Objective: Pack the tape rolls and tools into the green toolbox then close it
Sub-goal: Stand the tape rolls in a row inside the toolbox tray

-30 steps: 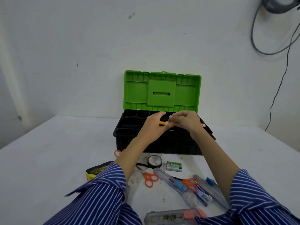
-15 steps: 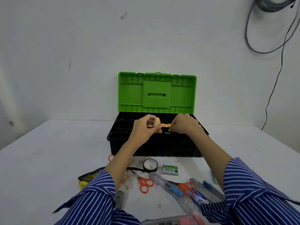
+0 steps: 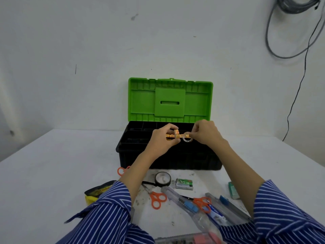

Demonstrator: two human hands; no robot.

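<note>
The toolbox [image 3: 168, 161] stands open at the table's middle, black body and green lid [image 3: 170, 99] upright. Over its black tray my left hand [image 3: 162, 141] pinches small orange-patterned tape rolls [image 3: 173, 135]. My right hand [image 3: 204, 132] pinches a small clear tape roll [image 3: 186, 138] right beside them. On the table in front lie a black tape roll [image 3: 162, 179], orange scissors [image 3: 157, 199], a second pair of orange scissors [image 3: 202, 203], a clear utility knife [image 3: 182, 202] and a green staple box [image 3: 184, 184].
A yellow and black pouch [image 3: 96, 192] lies by my left sleeve. Orange scissor handles [image 3: 122, 170] peek from under my left arm. A green box [image 3: 233, 190] sits at the right, a clear case [image 3: 184, 239] at the bottom edge. Cables [image 3: 299, 41] hang on the wall.
Both hands rose slightly above the tray and the rolls came apart: the clear roll now shows in my right hand, the orange ones stay in my left.
</note>
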